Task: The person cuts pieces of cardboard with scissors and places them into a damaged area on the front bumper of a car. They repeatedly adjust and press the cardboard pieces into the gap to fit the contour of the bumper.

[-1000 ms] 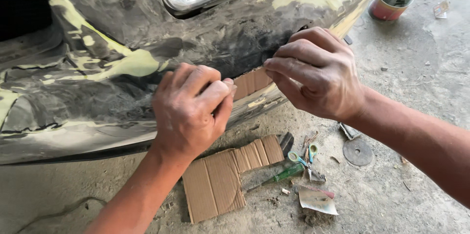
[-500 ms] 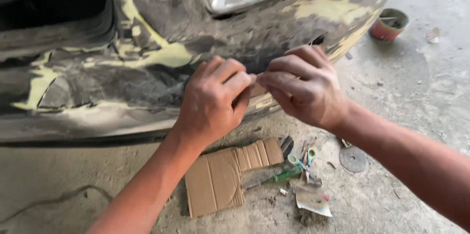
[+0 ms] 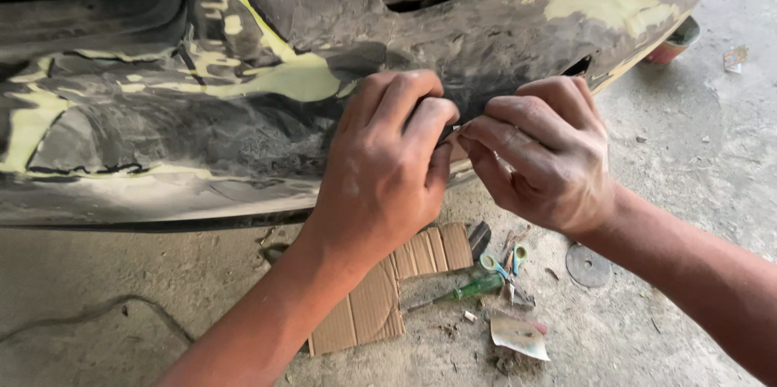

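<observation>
At the centre of the frame, the left hand and right hand meet fingertip to fingertip against the sanded car bumper, pinching something small between them, probably sandpaper, mostly hidden. Below them, cardboard, scissors and a green screwdriver lie on the concrete floor.
</observation>
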